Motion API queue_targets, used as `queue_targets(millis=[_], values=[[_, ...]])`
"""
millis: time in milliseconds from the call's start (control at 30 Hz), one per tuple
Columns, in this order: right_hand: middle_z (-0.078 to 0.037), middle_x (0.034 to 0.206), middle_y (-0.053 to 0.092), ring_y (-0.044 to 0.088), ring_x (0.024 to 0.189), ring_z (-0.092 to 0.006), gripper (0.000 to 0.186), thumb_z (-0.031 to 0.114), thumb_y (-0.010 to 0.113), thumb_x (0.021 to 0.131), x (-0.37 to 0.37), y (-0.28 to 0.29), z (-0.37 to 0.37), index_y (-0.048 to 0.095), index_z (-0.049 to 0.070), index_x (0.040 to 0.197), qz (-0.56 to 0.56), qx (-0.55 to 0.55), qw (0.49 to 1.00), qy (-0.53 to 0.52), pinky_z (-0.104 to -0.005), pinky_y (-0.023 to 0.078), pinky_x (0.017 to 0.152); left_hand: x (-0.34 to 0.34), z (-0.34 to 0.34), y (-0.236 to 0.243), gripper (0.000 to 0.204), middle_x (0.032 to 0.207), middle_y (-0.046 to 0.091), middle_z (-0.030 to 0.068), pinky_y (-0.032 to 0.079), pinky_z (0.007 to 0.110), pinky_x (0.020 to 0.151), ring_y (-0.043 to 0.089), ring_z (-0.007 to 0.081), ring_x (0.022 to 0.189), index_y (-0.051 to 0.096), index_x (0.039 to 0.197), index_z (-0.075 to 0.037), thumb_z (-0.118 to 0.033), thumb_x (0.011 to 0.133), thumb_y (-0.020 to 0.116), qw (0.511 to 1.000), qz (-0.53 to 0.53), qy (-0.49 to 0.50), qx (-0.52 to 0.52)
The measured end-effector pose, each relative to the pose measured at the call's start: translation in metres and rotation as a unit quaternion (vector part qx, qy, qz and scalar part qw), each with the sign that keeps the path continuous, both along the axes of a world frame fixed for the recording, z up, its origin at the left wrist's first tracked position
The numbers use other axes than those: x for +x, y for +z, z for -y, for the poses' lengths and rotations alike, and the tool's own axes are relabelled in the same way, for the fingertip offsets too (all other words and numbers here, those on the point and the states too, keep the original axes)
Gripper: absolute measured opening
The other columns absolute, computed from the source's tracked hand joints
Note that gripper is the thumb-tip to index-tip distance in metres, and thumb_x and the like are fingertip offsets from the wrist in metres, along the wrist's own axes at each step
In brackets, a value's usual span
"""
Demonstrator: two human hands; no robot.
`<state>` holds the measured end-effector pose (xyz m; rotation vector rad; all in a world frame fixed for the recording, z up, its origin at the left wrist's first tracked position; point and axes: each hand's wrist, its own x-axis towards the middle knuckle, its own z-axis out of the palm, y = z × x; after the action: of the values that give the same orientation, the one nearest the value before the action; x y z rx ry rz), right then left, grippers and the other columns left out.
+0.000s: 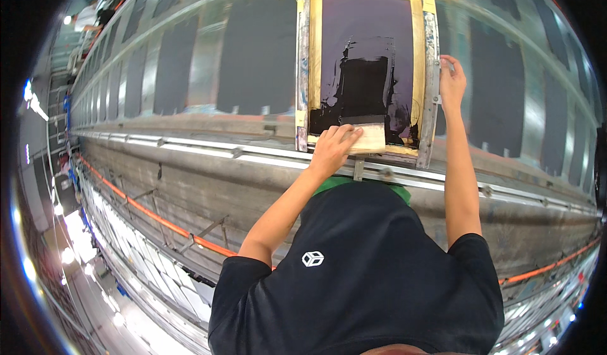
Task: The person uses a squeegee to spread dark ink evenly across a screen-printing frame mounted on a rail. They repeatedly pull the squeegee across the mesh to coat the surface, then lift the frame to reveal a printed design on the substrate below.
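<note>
L hand: fingers curled, knuckles up, closed in a grip w/ palm facing down. L forearm bare, elbow bent, running back from the grip toward the shoulder. R hand: thumb and fingers pinched shut, wrist straight. R arm fully extended, near-vertical behind the grip. Both sleeves short, black.

The left hand grips a pale squeegee, fingers curled over its top, at the near end of a screen-printing frame. Just beyond the hand, black ink is spread in a broad band up the dark mesh, edged with yellow tape. The right hand holds the frame's right metal rail, well apart from the left hand. Out past both hands, dark fabric panels lie in a row along the long worktop
</note>
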<state>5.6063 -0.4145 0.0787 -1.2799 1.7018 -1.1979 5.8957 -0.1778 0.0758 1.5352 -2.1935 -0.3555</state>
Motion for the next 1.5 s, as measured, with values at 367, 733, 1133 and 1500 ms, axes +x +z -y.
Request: queue_targets(millis=[367, 733, 1133, 1500], values=[[0.002, 0.063, 0.047, 0.039, 0.059, -0.0071, 0.02, 0.026, 0.064, 0.102, 0.267, -0.046, -0.037, 0.072, 0.013, 0.116, 0.024, -0.032, 0.999, -0.003, -0.0297, 0.034, 0.056, 0.289, -0.034, -0.01, 0.034, 0.113, 0.071, 0.0193, 0.053, 0.046, 0.092, 0.067, 0.0391, 0.102, 0.07, 0.115, 0.002, -0.004, 0.082, 0.076, 0.954, -0.099, 0.28, -0.05], [0.004, 0.059, 0.043, 0.037, 0.055, -0.007, 0.025, 0.03, 0.064, 0.104, 0.312, -0.048, -0.047, 0.071, 0.013, 0.12, -0.043, -0.03, 0.999, -0.012, -0.03, 0.032, 0.053, 0.328, 0.025, 0.025, 0.032, 0.098, 0.075, 0.0182, 0.056, 0.042, 0.082, 0.071, 0.0379, 0.094, 0.073, 0.113, -0.006, -0.014, 0.083, 0.08, 0.956, -0.155, 0.135, 0.21], [-0.016, 0.091, 0.069, 0.066, 0.085, -0.0265, 0.034, 0.037, 0.067, 0.098, 0.292, -0.054, -0.035, 0.073, 0.016, 0.124, -0.262, -0.006, 0.964, 0.054, -0.0413, 0.051, 0.08, 0.368, 0.174, 0.025, 0.042, 0.086, 0.072, 0.0077, 0.054, 0.03, 0.066, 0.065, 0.0163, 0.075, 0.075, 0.107, 0.0, -0.02, 0.071, 0.084, 0.803, -0.087, -0.113, 0.579], [-0.001, 0.116, 0.072, 0.064, 0.107, -0.0255, 0.041, 0.023, 0.082, 0.079, 0.394, 0.013, -0.028, 0.074, 0.016, 0.119, -0.404, -0.105, 0.853, 0.315, -0.0421, 0.047, 0.093, 0.339, 0.196, 0.027, 0.035, 0.101, 0.076, 0.0107, 0.056, 0.044, 0.087, 0.071, 0.0341, 0.096, 0.079, 0.111, -0.016, -0.008, 0.077, 0.076, 0.995, -0.052, 0.017, 0.088]])
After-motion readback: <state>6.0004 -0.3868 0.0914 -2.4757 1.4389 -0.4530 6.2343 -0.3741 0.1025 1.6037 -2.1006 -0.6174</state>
